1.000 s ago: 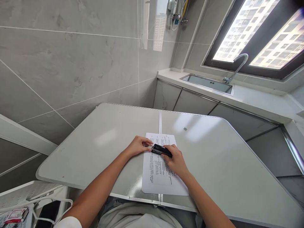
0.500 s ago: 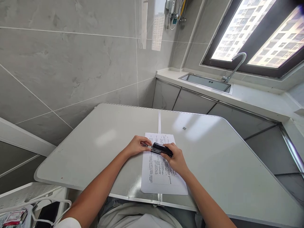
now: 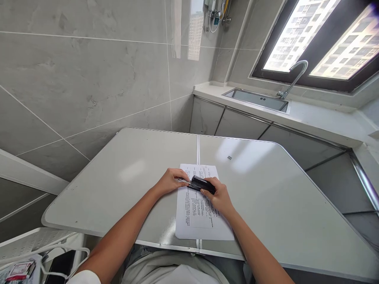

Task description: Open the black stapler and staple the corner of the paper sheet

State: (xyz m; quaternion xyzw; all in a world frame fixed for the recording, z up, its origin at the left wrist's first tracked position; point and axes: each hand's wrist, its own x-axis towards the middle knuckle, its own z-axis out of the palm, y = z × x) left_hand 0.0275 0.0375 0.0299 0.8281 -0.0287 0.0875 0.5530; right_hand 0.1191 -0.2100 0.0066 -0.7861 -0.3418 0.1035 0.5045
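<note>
A black stapler (image 3: 202,184) is over the printed sheets of paper (image 3: 204,225), held by my right hand (image 3: 219,197), whose fingers wrap round its right end. My left hand (image 3: 172,181) is at the stapler's left end, thumb and fingers pinched on a thin metal part (image 3: 184,180) that sticks out there. How far this part reaches into the stapler is hidden. Beyond the paper, a few small grey strips that look like staples (image 3: 229,157) lie on the table.
The white table (image 3: 97,197) has a seam down its middle. At lower left stands a white basket (image 3: 32,240) with a dark flat object and packets inside. A counter with a sink (image 3: 257,100) and tap (image 3: 296,79) runs along the right, below a window.
The stapler and both hands stay almost in place. Less of the gap between my left fingers and the stapler shows now. The whole view has shifted slightly.
</note>
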